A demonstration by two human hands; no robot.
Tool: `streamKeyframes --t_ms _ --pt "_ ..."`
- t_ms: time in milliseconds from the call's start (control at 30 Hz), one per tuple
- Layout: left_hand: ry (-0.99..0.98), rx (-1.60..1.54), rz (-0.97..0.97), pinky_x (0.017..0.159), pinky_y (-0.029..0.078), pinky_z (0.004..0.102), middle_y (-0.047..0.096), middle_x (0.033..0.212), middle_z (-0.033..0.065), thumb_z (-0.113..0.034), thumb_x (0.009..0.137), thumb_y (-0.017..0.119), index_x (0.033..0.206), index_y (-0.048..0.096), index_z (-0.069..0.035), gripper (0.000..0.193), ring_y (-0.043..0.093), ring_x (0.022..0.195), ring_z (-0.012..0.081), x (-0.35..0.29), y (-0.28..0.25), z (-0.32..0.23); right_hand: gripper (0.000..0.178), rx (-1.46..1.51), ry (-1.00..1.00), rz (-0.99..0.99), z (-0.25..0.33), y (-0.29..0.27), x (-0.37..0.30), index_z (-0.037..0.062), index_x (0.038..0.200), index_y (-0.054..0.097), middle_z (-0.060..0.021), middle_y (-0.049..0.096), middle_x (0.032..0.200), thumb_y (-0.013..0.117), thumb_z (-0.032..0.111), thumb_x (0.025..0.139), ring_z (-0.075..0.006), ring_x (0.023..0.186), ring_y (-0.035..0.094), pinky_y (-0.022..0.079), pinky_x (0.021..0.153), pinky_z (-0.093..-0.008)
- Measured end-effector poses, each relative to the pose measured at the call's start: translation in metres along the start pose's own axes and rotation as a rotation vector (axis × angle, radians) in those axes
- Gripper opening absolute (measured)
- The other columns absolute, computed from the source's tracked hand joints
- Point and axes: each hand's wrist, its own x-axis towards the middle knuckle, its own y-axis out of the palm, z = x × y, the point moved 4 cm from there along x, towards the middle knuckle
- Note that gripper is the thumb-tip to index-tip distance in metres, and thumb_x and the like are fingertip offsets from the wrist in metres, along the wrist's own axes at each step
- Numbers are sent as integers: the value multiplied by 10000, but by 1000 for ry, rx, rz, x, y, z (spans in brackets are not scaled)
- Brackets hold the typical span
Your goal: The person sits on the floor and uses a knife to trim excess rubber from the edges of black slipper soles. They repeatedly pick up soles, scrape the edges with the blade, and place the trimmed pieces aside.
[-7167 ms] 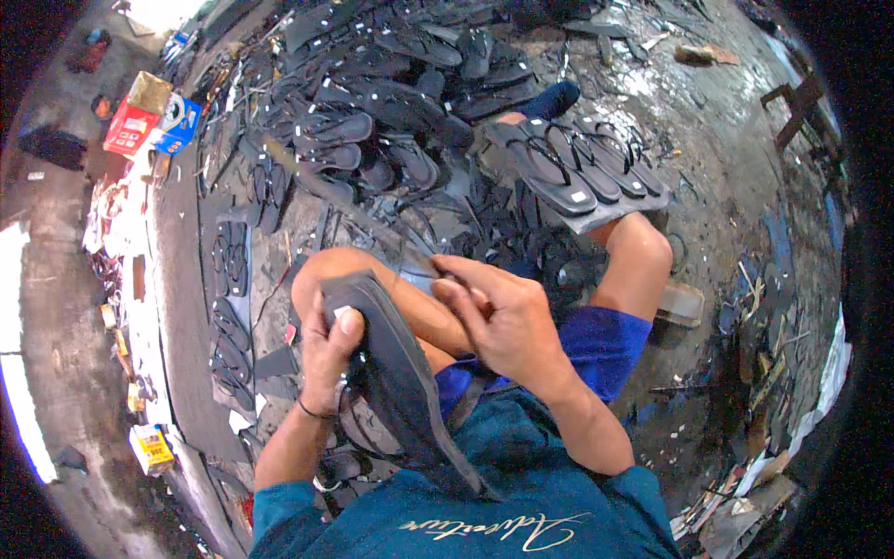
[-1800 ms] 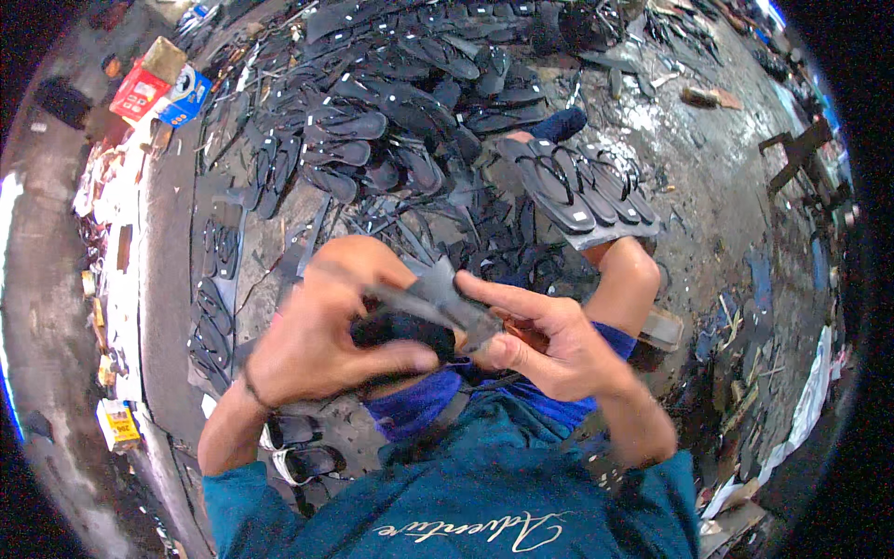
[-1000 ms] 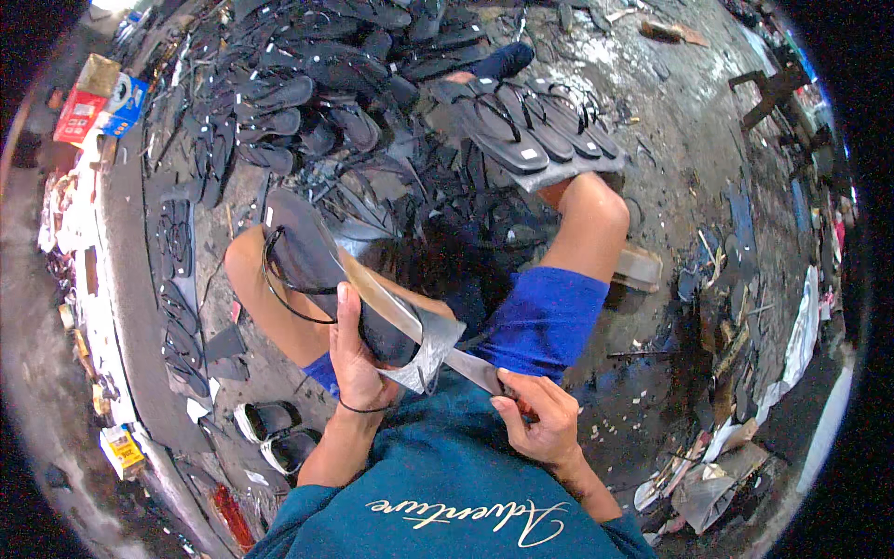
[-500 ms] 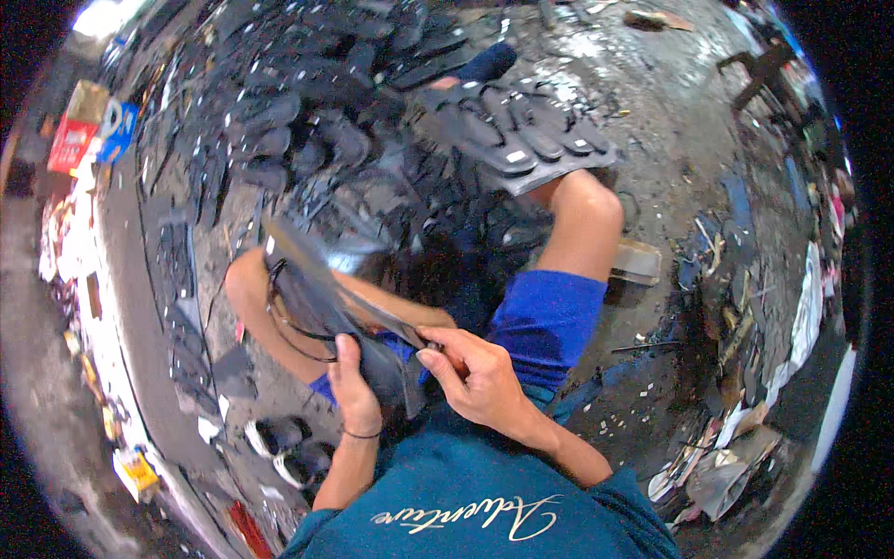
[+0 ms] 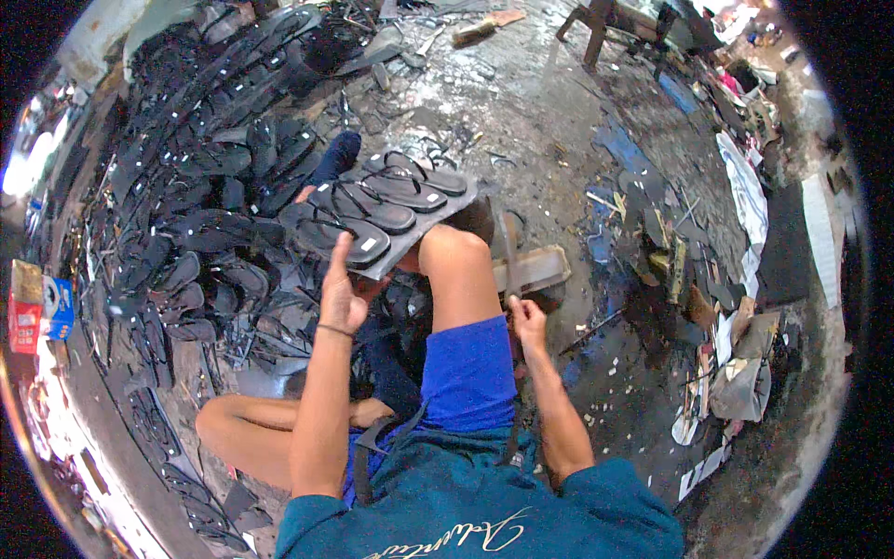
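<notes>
Toward 9 o'clock from the centre of the view, the left hand (image 5: pixel 345 303) is partly open, its thumb raised against the end of the nearest black flip-flop (image 5: pixel 358 240) while its other fingers disappear at the edge of the sheet below; whether they are clamped on anything I cannot tell. Toward 4 o'clock, the right hand (image 5: pixel 528 324) is curled closed around the handle end of a knife (image 5: pixel 509 261), whose narrow grey blade, slightly blurred, points up toward 12 o'clock beside the right knee (image 5: pixel 456 250). The flip-flops lie side by side at 11 o'clock on a flat, dull grey sheet (image 5: pixel 391 258) just beyond that knee, with smooth, matte soles, rounded ends, thin glossy straps and small white labels. A loose heap of black flip-flops (image 5: pixel 200 238) spreads across the gritty, scrap-strewn floor (image 5: pixel 549 140) between 9 and 11 o'clock, and a pale, oblong block (image 5: pixel 535 268) sits at 3 o'clock, near the knife. One second ago the left hand held a single flip-flop above the left leg with the knife close to it; now the hands are well apart, the left has reached the row, and the view has swung clockwise.
</notes>
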Motion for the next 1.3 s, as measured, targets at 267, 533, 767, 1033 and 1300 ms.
streamKeyframes --t_ms 267,533,767,1033,1300 --pt "114 1 -140 721 561 333 703 916 63 -260 861 664 970 668 -71 218 679 800 197 -7 -38 -47 257 -312 -32 -16 -46 -65 -59 -7 945 680 -35 640 717 655 245 904 -101 625 542 446 584 -278" --pt "-13 49 -181 633 516 334 682 870 13 -304 839 695 896 663 -125 190 642 744 171 -9 -94 -44 363 -720 -561 -242 25 -54 2 -3 1272 550 -204 529 1021 528 138 939 -348 956 530 456 811 -417" --pt "22 -66 -229 655 541 331 686 875 11 -275 808 737 905 657 -149 178 656 750 181 -17 -104 -50 396 -539 -376 63 -10 -27 -69 121 1297 559 -165 505 997 619 187 911 -297 906 538 466 810 -384" --pt "15 -81 -198 662 545 319 684 893 9 -256 842 703 898 655 -135 141 654 776 169 -19 -97 -50 455 -922 -509 -235 39 -52 14 38 1328 493 -197 493 1087 588 135 894 -351 1008 493 436 859 -443" --pt "141 -51 -288 632 536 304 676 858 -15 -253 847 693 872 653 -152 112 646 719 155 -29 -97 -57 565 -412 -280 408 -12 -30 -115 148 1399 472 -199 486 1078 580 22 859 -359 965 519 457 853 -412"
